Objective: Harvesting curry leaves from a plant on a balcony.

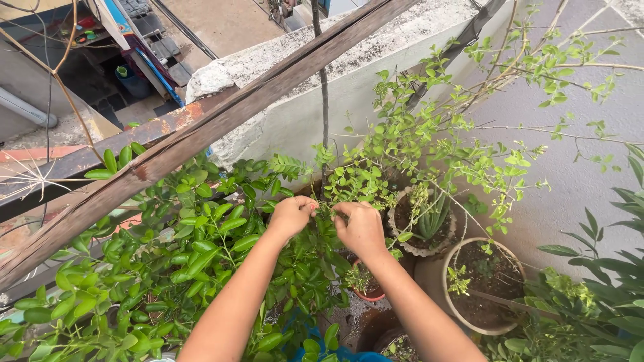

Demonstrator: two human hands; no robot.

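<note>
Both hands meet over a thin green leafy stem (327, 213) that rises among the potted plants beside the white plastered parapet wall (302, 114). The left hand (290, 216) has its fingers bunched and pinched on the stem from the left; the right hand (362, 229) is curled over it from the right, fingers closed on the same small sprig, the two hands almost touching. The stem itself sits just in front of a slim dark upright stake (323, 94), above the glossy broad-leaved green bush (194, 255).

The work looks like fine picking or tying at one point on the stem. To do it well, one hand should probably steady the stem just below the spot while the other works, so the pull is not passed down to the roots. A short, clean pinch seems better than a tug, since the neighbouring feathery light-green branches (429, 147) are tangled close by. The round pale clay pot of bare soil (483, 285) and the small scalloped pot with a spiky succulent (426, 224) stand near the right forearm, so the elbow should stay high.
</note>
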